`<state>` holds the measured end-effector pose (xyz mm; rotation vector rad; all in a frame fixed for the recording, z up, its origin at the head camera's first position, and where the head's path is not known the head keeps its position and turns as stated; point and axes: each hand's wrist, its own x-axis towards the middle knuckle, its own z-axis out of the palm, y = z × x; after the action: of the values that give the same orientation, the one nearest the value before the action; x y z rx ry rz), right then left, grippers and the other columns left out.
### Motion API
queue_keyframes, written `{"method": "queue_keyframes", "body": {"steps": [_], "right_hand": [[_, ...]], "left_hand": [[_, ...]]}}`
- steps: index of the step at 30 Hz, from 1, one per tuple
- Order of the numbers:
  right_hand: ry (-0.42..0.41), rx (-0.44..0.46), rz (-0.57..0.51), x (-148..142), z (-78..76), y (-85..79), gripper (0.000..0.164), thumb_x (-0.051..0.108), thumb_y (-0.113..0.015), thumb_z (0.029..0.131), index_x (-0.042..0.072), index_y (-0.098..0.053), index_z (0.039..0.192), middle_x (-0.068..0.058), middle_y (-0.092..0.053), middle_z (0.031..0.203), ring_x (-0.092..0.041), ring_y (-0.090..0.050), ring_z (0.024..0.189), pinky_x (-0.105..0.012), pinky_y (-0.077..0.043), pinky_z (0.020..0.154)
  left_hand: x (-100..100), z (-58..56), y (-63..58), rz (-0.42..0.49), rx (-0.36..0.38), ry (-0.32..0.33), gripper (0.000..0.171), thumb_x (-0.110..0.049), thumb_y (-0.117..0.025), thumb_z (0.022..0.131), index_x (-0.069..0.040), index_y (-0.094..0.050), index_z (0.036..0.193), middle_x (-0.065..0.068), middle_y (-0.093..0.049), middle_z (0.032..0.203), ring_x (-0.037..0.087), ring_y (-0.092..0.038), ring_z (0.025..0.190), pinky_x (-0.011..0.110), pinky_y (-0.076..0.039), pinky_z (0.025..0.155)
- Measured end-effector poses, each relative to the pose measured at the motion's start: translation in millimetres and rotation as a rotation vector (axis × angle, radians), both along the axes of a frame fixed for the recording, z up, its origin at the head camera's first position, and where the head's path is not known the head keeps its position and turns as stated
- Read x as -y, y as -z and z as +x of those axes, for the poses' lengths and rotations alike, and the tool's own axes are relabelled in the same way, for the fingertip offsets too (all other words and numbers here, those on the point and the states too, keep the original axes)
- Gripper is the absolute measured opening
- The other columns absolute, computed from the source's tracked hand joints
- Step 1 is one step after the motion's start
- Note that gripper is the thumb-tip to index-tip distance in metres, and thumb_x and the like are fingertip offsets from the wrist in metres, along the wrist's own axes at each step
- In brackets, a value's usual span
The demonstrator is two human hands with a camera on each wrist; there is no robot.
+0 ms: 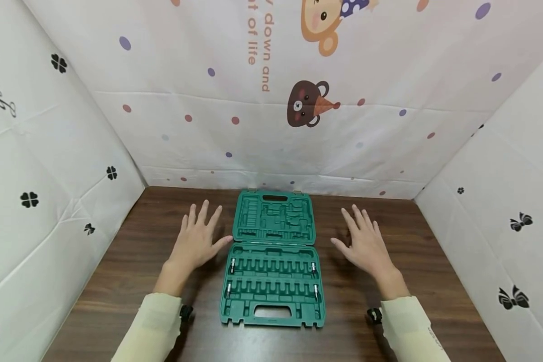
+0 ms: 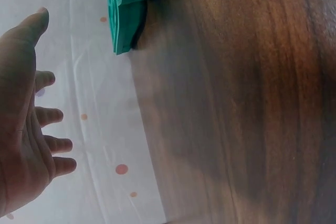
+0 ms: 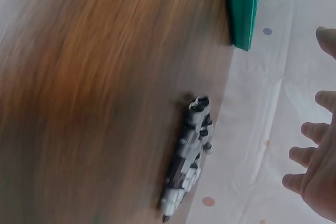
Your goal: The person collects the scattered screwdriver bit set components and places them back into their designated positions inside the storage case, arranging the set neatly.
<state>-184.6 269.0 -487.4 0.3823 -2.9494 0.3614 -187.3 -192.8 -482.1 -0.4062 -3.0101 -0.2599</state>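
A green plastic socket case (image 1: 271,277) lies unfolded on the table, its moulded lid (image 1: 278,237) towards the back wall. Several small metal sockets (image 1: 233,266) stand in the end slots of its two rows; the slots between are bare. My left hand (image 1: 194,244) hovers left of the case with fingers spread, thumb tip overlapping the lid's edge in the head view. To the right, my right hand (image 1: 366,246) is likewise spread and holds nothing. Near it, a cluster of shiny metal sockets (image 3: 186,156), blurred in the right wrist view, lies on the table, mostly hidden by that hand from above.
The dark wood-grain table (image 1: 131,261) is bounded by a dotted cloth wall (image 1: 262,136) at the back and by white patterned cloths (image 1: 50,226) at both sides. The case lid reaches close to the back wall.
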Motion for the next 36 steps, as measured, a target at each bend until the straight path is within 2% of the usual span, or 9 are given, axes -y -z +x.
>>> {"method": "queue_keyframes", "body": {"steps": [5, 11, 16, 20, 28, 36], "right_hand": [[-0.017, -0.042, -0.027, -11.4, 0.9, 3.7, 0.090, 0.056, -0.065, 0.097, 0.017, -0.023, 0.166, -0.024, -0.023, 0.169, -0.050, -0.022, 0.153, -0.076, -0.023, 0.118], [-0.024, -0.068, -0.071, -24.1, 1.4, 8.0, 0.090, 0.051, -0.068, 0.097, 0.011, -0.025, 0.165, -0.025, -0.026, 0.167, -0.052, -0.029, 0.149, -0.078, -0.028, 0.114], [-0.020, -0.034, -0.123, -32.8, 1.5, 10.3, 0.092, 0.051, -0.069, 0.097, 0.014, -0.021, 0.166, -0.025, -0.024, 0.168, -0.053, -0.031, 0.147, -0.076, -0.030, 0.114], [0.000, 0.035, -0.147, -42.3, 1.0, 12.3, 0.093, 0.053, -0.066, 0.098, 0.018, -0.015, 0.168, -0.024, -0.019, 0.170, -0.055, -0.028, 0.148, -0.077, -0.029, 0.113], [0.020, 0.172, -0.235, -59.0, -5.8, 12.5, 0.095, 0.051, -0.066, 0.099, 0.011, -0.014, 0.167, -0.029, -0.016, 0.168, -0.059, -0.020, 0.148, -0.081, -0.025, 0.110], [0.019, 0.220, -0.237, -72.3, -12.0, 17.9, 0.094, 0.052, -0.065, 0.100, 0.005, -0.016, 0.166, -0.033, -0.019, 0.165, -0.059, -0.022, 0.148, -0.079, -0.025, 0.112]], "left_hand": [[1.5, 2.1, -2.7, -0.006, 0.013, 0.009, 0.089, -0.067, -0.053, 0.099, -0.019, -0.021, 0.167, 0.024, -0.014, 0.171, 0.056, -0.019, 0.152, 0.071, -0.025, 0.121], [2.1, 4.0, -2.1, 0.007, -0.016, 0.029, 0.087, -0.064, -0.057, 0.099, -0.017, -0.025, 0.166, 0.024, -0.020, 0.169, 0.054, -0.030, 0.149, 0.070, -0.031, 0.119], [3.2, 4.5, -0.3, 0.012, -0.036, 0.043, 0.087, -0.062, -0.059, 0.099, -0.015, -0.028, 0.165, 0.026, -0.025, 0.167, 0.053, -0.036, 0.146, 0.069, -0.035, 0.117], [2.5, 5.2, 0.9, 0.041, -0.033, 0.066, 0.087, -0.060, -0.060, 0.098, -0.011, -0.031, 0.163, 0.027, -0.030, 0.164, 0.052, -0.040, 0.143, 0.066, -0.037, 0.117], [0.1, 6.3, 2.7, 0.160, 0.063, 0.072, 0.087, -0.059, -0.059, 0.100, -0.009, -0.027, 0.164, 0.025, -0.029, 0.165, 0.049, -0.037, 0.147, 0.067, -0.041, 0.113], [-2.9, 6.1, 3.7, 0.253, 0.156, 0.073, 0.086, -0.058, -0.058, 0.101, -0.009, -0.026, 0.164, 0.025, -0.031, 0.164, 0.051, -0.035, 0.147, 0.069, -0.038, 0.115]]}}
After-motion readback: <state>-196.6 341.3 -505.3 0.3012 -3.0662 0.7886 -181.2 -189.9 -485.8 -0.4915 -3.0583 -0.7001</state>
